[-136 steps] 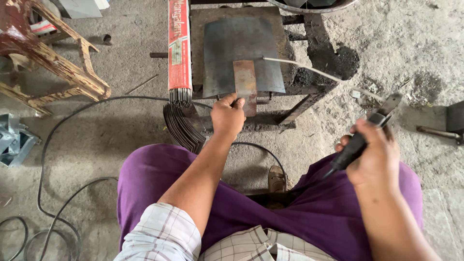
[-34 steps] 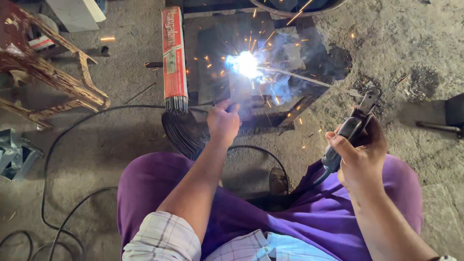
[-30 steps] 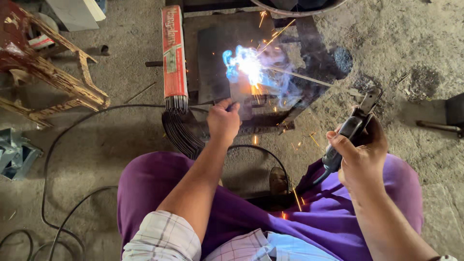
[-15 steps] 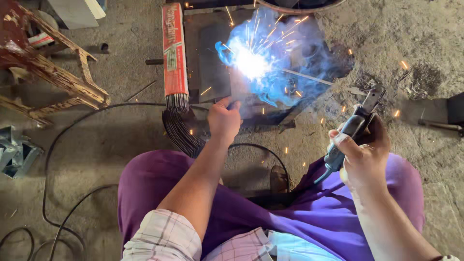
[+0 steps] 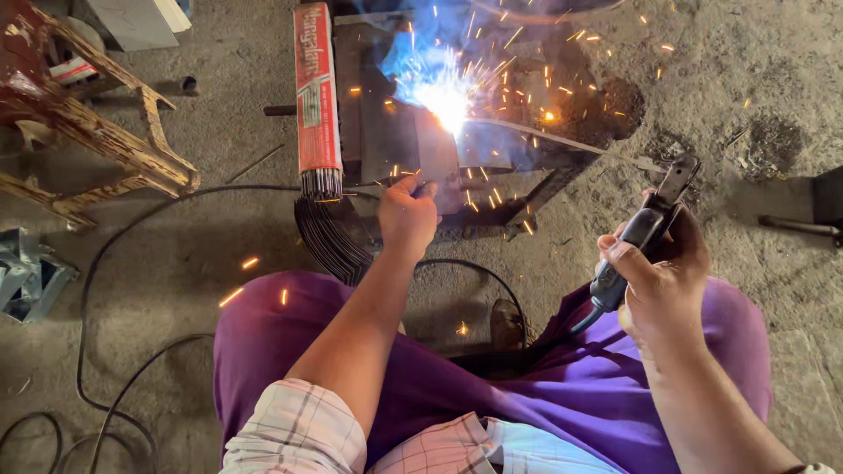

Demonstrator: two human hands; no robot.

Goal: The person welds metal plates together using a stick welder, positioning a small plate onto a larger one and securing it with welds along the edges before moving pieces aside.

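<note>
- Right hand [image 5: 663, 285] at 4 o'clock, grip wrapped tight round the dark electrode holder [image 5: 634, 250]; its thin welding rod [image 5: 562, 140] runs up-left to the arc [image 5: 445, 98] at 12 o'clock.
- Left hand [image 5: 407, 215] near centre, fingertips pressed together on the small steel piece [image 5: 436, 162], which stands on the metal surface [image 5: 386, 132] just below the arc.
- Risk: left hand is bare & close to the arc – sparks are flying all round it, so a burn is likely if it stays there; the piece will also heat up fast under the fingers.
- Risk: sparks landing on the purple trousers [image 5: 492, 395] & floor near the black cable [image 5: 114, 263]; could scorch cloth or cable sheath.
- Risk: long rod held from far back – a small wrist wobble could break the arc or stick the rod to the plate.
- Risk: red electrode pack [image 5: 317, 96] w/ loose rods sits at 11 o'clock, just beside the spark shower.
- Hard to see: glare & blue smoke blot out the joint itself; can't tell where rod tip meets steel, or the bead state.
- Left thumb side hidden behind the hand; exact pinch unclear.
- Surface's top edge cut off at 12 o'clock; wooden frame [image 5: 97, 140] at 10 o'clock & the metal scrap [image 5: 26, 276] at 9 o'clock only partly in view.
- No eye or hand protection shows, tho head is out of view.
</note>
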